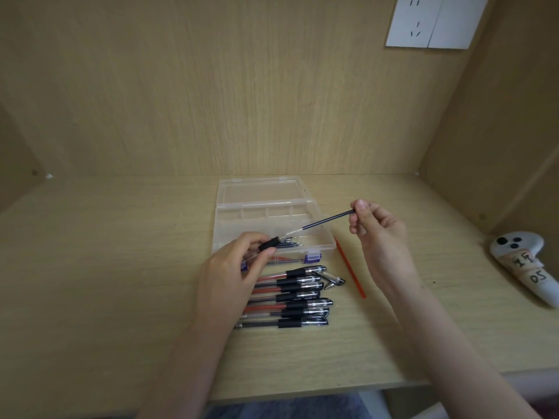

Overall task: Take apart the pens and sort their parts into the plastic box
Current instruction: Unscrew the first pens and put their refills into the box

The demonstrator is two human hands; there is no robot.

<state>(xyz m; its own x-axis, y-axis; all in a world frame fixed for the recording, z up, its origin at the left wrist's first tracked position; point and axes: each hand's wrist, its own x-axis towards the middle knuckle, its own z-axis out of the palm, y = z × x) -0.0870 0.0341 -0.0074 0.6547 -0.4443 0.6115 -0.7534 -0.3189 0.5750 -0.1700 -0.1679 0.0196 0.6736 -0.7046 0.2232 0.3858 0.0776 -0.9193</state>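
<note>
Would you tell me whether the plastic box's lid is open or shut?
Open: the clear lid lies folded back behind the plastic box, compartments exposed.

I'm looking into a light wood alcove. A desk (121,267) fills the lower half of the frame, its front edge running across the bottom. A back panel (242,86) with vertical grain rises behind it, with a left panel (12,146) and a right panel (514,131) at the frame's sides. A white outlet plate (435,22) sits at upper right. The light is soft and even, dimmer toward the corners.
</note>
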